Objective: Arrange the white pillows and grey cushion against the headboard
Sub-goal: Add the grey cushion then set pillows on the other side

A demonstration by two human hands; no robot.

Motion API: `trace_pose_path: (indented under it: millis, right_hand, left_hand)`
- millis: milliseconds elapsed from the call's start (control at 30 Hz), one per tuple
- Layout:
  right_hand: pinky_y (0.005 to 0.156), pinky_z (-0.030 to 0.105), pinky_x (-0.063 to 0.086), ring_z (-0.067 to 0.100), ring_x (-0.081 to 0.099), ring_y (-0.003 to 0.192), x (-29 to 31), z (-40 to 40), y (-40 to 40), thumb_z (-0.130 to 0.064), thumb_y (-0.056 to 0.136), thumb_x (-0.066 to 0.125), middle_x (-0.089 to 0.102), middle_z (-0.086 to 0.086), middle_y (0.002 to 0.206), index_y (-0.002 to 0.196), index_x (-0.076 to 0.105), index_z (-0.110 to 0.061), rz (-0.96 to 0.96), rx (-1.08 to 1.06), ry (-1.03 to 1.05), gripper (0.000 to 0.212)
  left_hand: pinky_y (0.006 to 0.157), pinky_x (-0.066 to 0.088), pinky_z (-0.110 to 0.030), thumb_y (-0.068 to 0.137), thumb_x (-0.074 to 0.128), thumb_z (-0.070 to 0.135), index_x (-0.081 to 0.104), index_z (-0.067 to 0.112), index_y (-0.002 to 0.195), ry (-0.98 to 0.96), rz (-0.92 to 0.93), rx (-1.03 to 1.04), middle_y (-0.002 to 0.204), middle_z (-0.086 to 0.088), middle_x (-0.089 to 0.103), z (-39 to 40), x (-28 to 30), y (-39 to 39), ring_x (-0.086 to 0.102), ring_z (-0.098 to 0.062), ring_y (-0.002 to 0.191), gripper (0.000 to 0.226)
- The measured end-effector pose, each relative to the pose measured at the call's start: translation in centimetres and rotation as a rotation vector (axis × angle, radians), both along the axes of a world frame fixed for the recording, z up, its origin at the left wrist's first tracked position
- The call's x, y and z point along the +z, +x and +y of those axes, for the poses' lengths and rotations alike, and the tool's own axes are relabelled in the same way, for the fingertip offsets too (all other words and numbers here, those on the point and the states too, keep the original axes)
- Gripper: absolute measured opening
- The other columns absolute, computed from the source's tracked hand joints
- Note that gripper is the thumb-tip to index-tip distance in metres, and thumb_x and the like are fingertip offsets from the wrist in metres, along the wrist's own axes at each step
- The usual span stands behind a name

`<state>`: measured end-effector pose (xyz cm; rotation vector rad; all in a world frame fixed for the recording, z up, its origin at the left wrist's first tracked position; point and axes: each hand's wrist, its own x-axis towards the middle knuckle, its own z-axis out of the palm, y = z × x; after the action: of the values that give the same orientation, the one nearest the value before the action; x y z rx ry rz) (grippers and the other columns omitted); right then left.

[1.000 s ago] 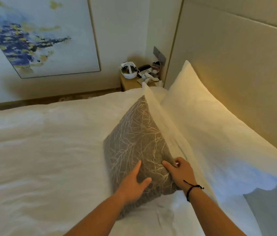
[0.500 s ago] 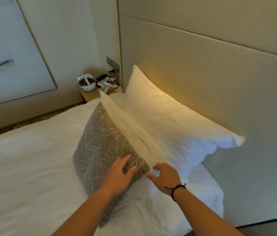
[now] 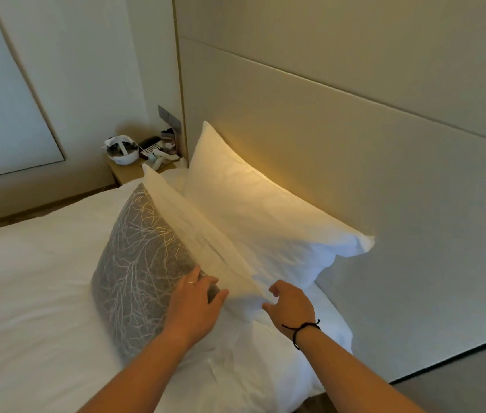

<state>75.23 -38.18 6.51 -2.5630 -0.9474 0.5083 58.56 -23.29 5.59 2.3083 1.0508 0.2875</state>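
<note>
A grey cushion [image 3: 137, 263] with a pale branch pattern stands on edge on the white bed [image 3: 27, 293]. It leans on a thin white pillow [image 3: 194, 231], which leans on a fuller white pillow [image 3: 265, 222] propped against the beige headboard [image 3: 355, 162]. My left hand [image 3: 195, 305] rests flat on the cushion's near corner, fingers spread. My right hand [image 3: 291, 304], with a black cord on its wrist, curls at the near corner of the thin pillow; whether it grips is unclear.
A wooden bedside table [image 3: 134, 171] beyond the pillows holds a white headset [image 3: 122, 149], a remote and small clutter. A framed painting [image 3: 3, 114] hangs on the left wall. The bed's near side ends at a floor strip [image 3: 474, 383] on the right.
My view has swung right, bringing more headboard into sight. My right hand moved off the cushion's corner to the thin pillow's corner. My left hand stays on the cushion.
</note>
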Motion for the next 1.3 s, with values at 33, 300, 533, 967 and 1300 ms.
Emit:
trace_pose_path:
  millis: [33,300,533,967,1300]
  right_hand:
    - [0.090,0.031,0.048,0.018,0.057,0.112,-0.6,0.5,0.5,-0.044,0.085,0.066,0.060,-0.003,0.127,0.127,0.054,-0.023,0.028,0.015,-0.014,0.049]
    - [0.065,0.036,0.049,0.021,0.052,0.064,-3.0,2.9,6.3,-0.029,0.093,0.058,0.059,0.006,0.070,0.062,0.047,-0.018,0.118,0.292,-0.055,0.035]
    - [0.049,0.028,0.031,0.014,0.030,0.044,-3.1,1.8,11.9,-0.023,0.092,0.058,0.032,0.001,0.048,0.049,0.031,-0.018,0.207,0.633,-0.133,0.051]
    - [0.082,0.034,0.043,0.023,0.057,0.097,1.6,5.2,25.9,-0.036,0.096,0.048,0.060,0.001,0.107,0.111,0.059,-0.020,-0.339,0.289,0.101,0.024]
    - [0.076,0.039,0.053,0.027,0.059,0.092,2.4,5.3,27.3,-0.051,0.095,0.047,0.057,0.008,0.111,0.121,0.039,-0.016,-0.144,0.102,-0.148,0.045]
  left_hand:
    - [0.116,0.026,-0.043,0.091,0.051,0.062,0.058,0.035,0.129,0.036,0.020,-0.003,0.161,-0.001,0.026,0.1,0.0,0.5,0.021,-0.025,0.146,0.048]
    - [0.121,0.009,-0.052,0.093,0.046,0.052,0.053,0.035,0.132,0.377,0.361,0.009,0.161,-0.003,0.027,1.2,0.0,6.4,0.014,-0.028,0.149,0.044]
    - [0.118,0.019,-0.049,0.097,0.038,0.045,0.050,0.032,0.136,0.288,0.485,-0.014,0.160,-0.001,0.031,1.0,-0.2,13.5,0.023,-0.024,0.146,0.042]
    - [0.118,0.022,-0.039,0.099,0.043,0.032,0.054,0.034,0.135,0.277,0.377,0.003,0.155,0.000,0.038,3.6,1.9,20.5,0.027,-0.022,0.145,0.037]
    - [0.109,0.037,-0.036,0.100,0.045,0.037,0.057,0.028,0.133,0.224,0.222,-0.141,0.145,0.004,0.051,9.4,3.0,26.0,0.045,-0.018,0.133,0.036]
